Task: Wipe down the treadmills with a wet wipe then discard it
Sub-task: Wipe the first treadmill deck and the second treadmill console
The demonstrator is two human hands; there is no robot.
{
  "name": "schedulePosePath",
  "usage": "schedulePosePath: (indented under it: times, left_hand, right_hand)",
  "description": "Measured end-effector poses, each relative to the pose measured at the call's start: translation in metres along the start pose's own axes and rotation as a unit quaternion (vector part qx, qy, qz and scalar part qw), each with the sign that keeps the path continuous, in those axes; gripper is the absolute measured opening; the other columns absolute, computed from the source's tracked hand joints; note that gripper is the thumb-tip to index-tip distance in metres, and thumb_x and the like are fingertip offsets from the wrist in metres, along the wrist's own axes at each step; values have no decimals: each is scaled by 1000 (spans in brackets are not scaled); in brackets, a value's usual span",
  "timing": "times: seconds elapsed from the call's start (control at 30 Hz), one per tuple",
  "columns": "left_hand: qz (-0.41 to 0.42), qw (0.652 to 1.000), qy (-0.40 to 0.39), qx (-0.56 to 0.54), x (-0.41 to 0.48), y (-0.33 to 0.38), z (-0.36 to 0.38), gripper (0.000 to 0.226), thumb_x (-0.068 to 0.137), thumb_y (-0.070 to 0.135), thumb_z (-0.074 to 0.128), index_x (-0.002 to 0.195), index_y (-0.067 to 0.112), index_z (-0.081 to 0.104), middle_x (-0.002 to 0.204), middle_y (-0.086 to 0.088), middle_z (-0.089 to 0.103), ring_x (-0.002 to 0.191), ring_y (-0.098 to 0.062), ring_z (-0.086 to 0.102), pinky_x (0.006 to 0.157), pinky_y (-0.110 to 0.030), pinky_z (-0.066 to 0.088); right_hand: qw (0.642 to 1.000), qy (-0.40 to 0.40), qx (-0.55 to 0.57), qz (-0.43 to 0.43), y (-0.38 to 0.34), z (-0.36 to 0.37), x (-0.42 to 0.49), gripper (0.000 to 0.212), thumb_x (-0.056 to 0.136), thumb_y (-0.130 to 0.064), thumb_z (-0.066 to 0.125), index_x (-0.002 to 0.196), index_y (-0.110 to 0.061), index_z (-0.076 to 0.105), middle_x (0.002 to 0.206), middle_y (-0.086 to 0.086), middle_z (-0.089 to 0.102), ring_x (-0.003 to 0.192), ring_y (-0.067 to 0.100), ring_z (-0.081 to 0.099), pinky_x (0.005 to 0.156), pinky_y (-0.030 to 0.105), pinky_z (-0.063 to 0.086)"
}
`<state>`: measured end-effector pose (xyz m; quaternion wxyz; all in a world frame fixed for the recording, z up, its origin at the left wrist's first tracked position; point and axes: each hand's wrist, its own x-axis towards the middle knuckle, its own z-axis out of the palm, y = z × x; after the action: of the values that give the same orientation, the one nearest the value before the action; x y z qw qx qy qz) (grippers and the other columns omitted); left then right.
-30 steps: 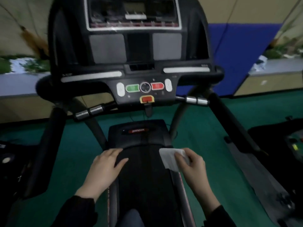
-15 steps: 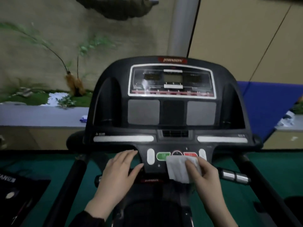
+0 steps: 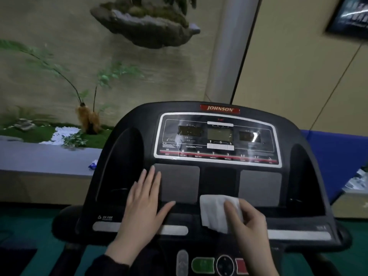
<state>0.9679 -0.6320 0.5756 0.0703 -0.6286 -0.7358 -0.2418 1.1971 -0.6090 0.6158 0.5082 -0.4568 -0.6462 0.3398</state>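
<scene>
A black treadmill console [image 3: 219,176] with a red brand badge fills the middle of the view. My right hand [image 3: 251,226] pinches a folded white wet wipe [image 3: 215,212] against the console's lower middle, below the dark centre panel. My left hand [image 3: 143,208] lies flat with spread fingers on the console's left side, beside a grey panel. The display window [image 3: 219,138] sits above both hands. The green and red buttons [image 3: 203,264] show at the bottom edge.
A grey ledge [image 3: 43,158] with plants and white pebbles runs behind the console on the left; a small blue-white packet [image 3: 93,164] lies on it. A round pillar [image 3: 229,48] stands behind. Blue padding [image 3: 336,156] lies at the right. Green floor sits below.
Both hands rose from the running belt to the button row, then to the console face. The wipe stayed in my right hand. The view tilted upward.
</scene>
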Motion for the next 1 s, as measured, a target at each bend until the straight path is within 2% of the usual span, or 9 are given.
schedulePosePath:
  times: [0.1, 0.3, 0.37, 0.43, 0.57, 0.7, 0.77, 0.87, 1.0]
  left_hand:
    - [-24, 999, 19, 11, 26, -2, 3, 87, 80, 72, 9, 148, 18, 1, 157, 0, -9, 143, -15, -13, 114, -39, 5]
    - [-62, 996, 51, 31, 65, -3, 3, 91, 80, 73, 17, 148, 16, 0, 157, 0, -11, 143, -16, -12, 113, -39, 7]
    - [-69, 996, 56, 29, 70, -3, 2, 92, 80, 74, 20, 148, 14, 2, 157, -1, -8, 144, -16, -10, 114, -40, 9]
    - [-71, 995, 55, 30, 73, -5, 2, 93, 79, 74, 21, 147, 15, 1, 158, -2, -6, 144, -17, -9, 114, -41, 11]
    - [-71, 996, 54, 14, 75, -8, 4, 93, 79, 75, 22, 148, 15, 3, 158, -1, -5, 144, -19, -3, 113, -41, 14]
    - [-64, 997, 51, -2, 75, -13, 6, 92, 79, 75, 22, 148, 18, 4, 158, 2, -6, 144, -19, 0, 111, -41, 16]
    - [-61, 997, 46, -10, 74, -16, 6, 91, 78, 75, 22, 148, 20, 3, 158, 5, -8, 144, -18, -1, 110, -41, 15]
    - [-50, 998, 43, -15, 74, -19, 3, 89, 79, 74, 23, 148, 21, 3, 158, 6, -9, 144, -19, 2, 110, -41, 16]
    - [-39, 998, 43, -13, 74, -20, 3, 89, 80, 72, 26, 148, 18, 6, 158, 2, -4, 144, -23, 9, 109, -43, 22]
  right_hand:
    - [1000, -22, -3, -12, 2, 4, 30, 25, 88, -13, 60, 62, -15, 62, 51, -7, 52, 53, 2, 44, 53, 20, 35]
    - [999, 4, 5, -54, -2, 12, 92, 36, 88, -22, 59, 61, -2, 46, 55, 9, 36, 55, 8, 36, 52, 27, 30]
    - [994, 60, 30, -82, -15, 11, 110, 32, 90, -13, 58, 60, -9, 49, 56, -3, 39, 54, 5, 36, 50, 18, 30]
    - [984, 112, 37, -136, -30, 13, 128, 19, 91, -10, 56, 73, -13, 61, 63, -10, 48, 58, 0, 41, 53, 10, 33]
    - [950, 141, -114, -253, -33, 40, 156, 12, 85, 2, 60, 94, -3, 67, 89, 5, 61, 78, 6, 50, 72, 4, 39]
    - [943, 75, -185, -265, -14, 82, 165, 16, 82, 2, 64, 96, -4, 70, 95, 8, 61, 93, 12, 48, 86, 10, 37]
    - [938, 86, -199, -272, -10, 89, 168, 16, 81, 6, 64, 94, -2, 70, 92, 9, 61, 92, 11, 45, 86, 8, 34]
    - [938, 98, -208, -260, -13, 87, 173, 21, 83, 5, 62, 102, -1, 67, 94, 9, 58, 90, 17, 50, 79, 17, 42]
    - [935, 126, -231, -238, -11, 86, 175, 19, 83, -1, 64, 102, -5, 67, 96, 10, 58, 93, 22, 50, 79, 27, 40]
